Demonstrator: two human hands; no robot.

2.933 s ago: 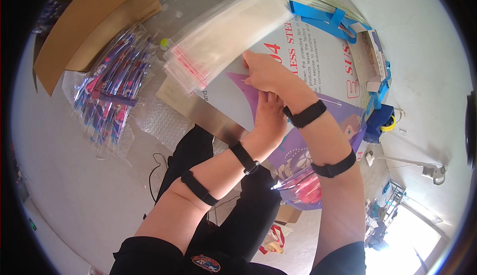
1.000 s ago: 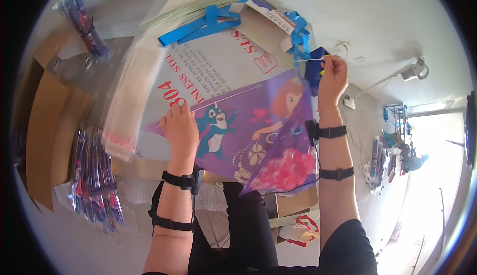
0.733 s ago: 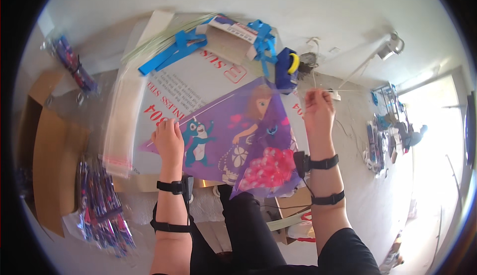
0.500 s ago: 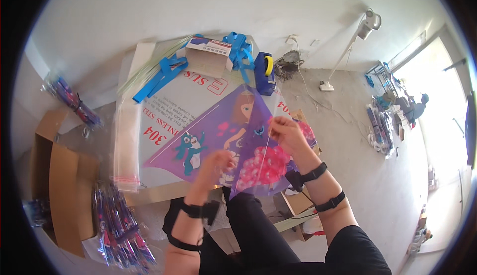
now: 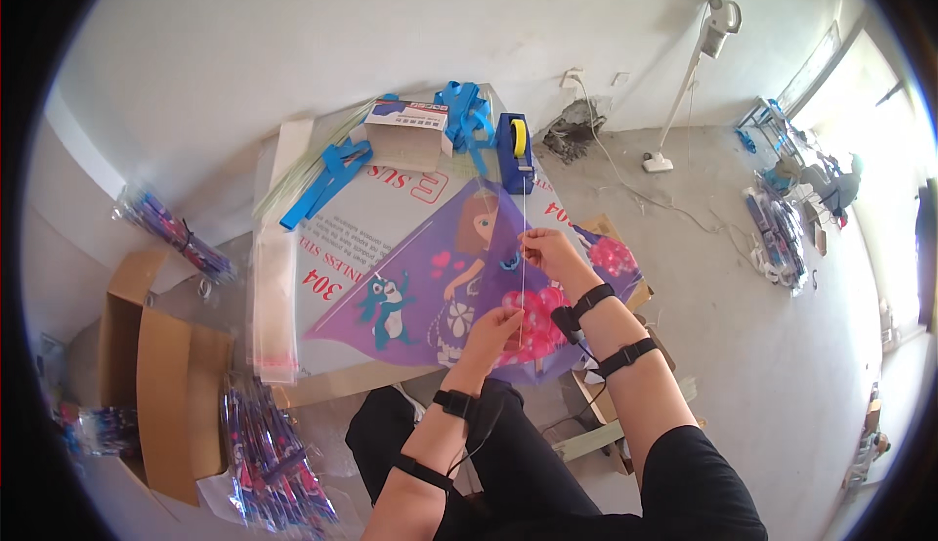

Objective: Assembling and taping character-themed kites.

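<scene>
Our left hand (image 5: 493,331) and right hand (image 5: 549,251) fingers pinching a thin stick (image 5: 523,248) over our purple kite (image 5: 459,287), tape holder (image 5: 515,153) at twelve o'clock on the counter (image 5: 342,238)

Bare white plaster wall (image 5: 322,33) stands above a grey concrete floor (image 5: 743,326); bright daylight enters through a window (image 5: 831,62) at right.

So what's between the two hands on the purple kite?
In the head view, a thin pale rod runs from the right hand down to the left hand, lying over the purple kite.
</scene>
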